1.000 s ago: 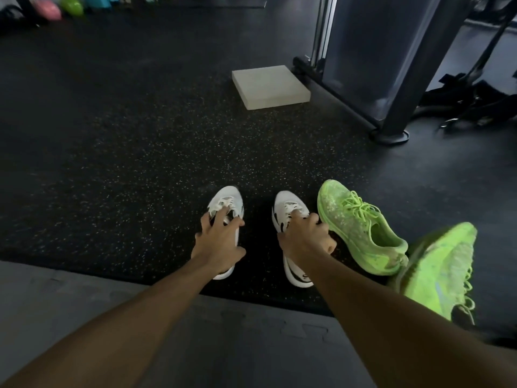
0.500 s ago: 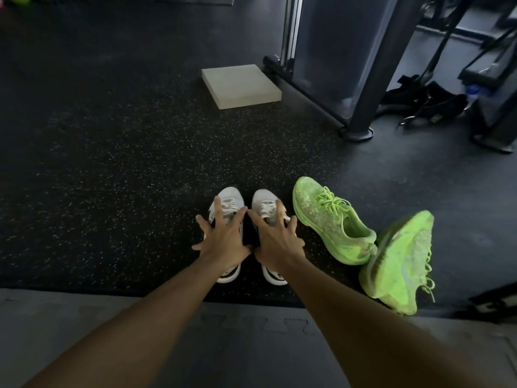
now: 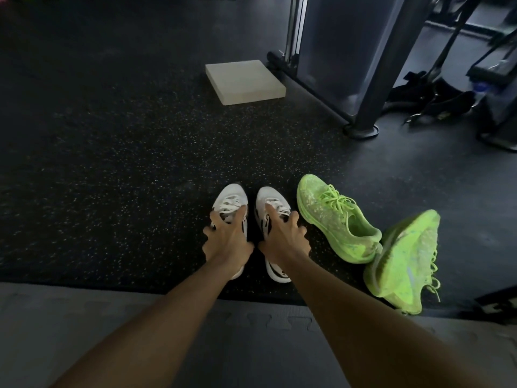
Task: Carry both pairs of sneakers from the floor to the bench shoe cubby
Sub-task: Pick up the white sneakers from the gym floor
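1. The left hand (image 3: 228, 242) curls over the left white sneaker (image 3: 230, 204), fingers hooked into its laces and opening; the shoe stands on the dark floor (image 3: 112, 163).
2. The right hand (image 3: 284, 239) closes likewise on the right white sneaker (image 3: 270, 203), just beside its mate; in this dim light, whether either shoe has left the ground is hard to tell.
3. The upright green sneaker (image 3: 335, 219) sits untouched on the floor.
4. The tipped green sneaker (image 3: 405, 261) lies on its side against it.
5. No bench cubby is in view, so nothing looks delivered; both pairs remain to carry.
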Available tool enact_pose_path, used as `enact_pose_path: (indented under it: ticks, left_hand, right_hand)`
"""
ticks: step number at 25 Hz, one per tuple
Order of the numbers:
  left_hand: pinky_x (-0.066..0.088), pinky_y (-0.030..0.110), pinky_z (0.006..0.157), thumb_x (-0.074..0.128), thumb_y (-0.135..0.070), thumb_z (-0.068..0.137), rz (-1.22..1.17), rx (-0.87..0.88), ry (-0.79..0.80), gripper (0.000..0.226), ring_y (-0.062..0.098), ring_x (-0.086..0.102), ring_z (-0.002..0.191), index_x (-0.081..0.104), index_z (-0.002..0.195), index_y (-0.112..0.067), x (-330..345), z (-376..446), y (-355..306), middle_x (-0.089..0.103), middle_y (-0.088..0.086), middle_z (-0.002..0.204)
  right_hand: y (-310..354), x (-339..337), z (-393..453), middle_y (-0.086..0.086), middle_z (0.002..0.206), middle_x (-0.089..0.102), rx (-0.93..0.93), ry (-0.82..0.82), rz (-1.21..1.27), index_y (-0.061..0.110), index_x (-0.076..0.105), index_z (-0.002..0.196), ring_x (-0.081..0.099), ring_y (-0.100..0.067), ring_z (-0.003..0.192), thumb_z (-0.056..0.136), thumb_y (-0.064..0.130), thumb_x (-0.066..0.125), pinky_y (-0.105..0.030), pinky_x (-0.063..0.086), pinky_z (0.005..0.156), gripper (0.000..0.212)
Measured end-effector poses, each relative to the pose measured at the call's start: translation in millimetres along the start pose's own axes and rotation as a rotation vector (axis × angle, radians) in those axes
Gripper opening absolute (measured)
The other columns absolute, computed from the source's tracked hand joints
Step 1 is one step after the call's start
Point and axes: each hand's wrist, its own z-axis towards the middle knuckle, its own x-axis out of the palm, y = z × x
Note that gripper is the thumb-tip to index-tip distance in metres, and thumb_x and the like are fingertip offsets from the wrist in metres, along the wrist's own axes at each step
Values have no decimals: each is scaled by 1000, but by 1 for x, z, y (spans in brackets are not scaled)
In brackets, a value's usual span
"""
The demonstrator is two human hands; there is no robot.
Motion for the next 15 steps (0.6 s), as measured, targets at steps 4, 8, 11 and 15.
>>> enact_pose_path:
  ticks: [4,8,11,15]
  left_hand:
    - [49,48,85,65,-44,87,73,36,3,81,42,34,122,12,147,-56,2,-3,0,-1,16,151]
    - [51,57,89,67,-44,87,60,-9,24,77,50,28,130,15,142,-59,5,-5,0,-20,19,154]
    - [51,52,90,69,-44,86,57,-20,80,85,52,31,129,8,143,-60,3,-5,2,-22,22,153]
    - [50,46,86,67,-47,85,59,15,60,81,44,36,120,13,145,-55,0,-3,5,1,19,149]
  right_hand:
    - [1,0,-1,-11,155,11,-4,-7,2,56,4,148,34,-42,128,85,41,70,-55,48,83,92]
    - [1,3,-7,-13,156,8,-46,-29,-13,64,0,143,33,-43,129,91,36,65,-58,49,83,88]
    - [3,3,-7,-15,159,-2,-25,7,-41,63,1,143,27,-48,134,91,38,65,-63,48,85,86]
    - [2,-1,-3,-17,155,9,-30,14,-54,60,7,142,33,-45,128,90,34,65,-56,50,78,82]
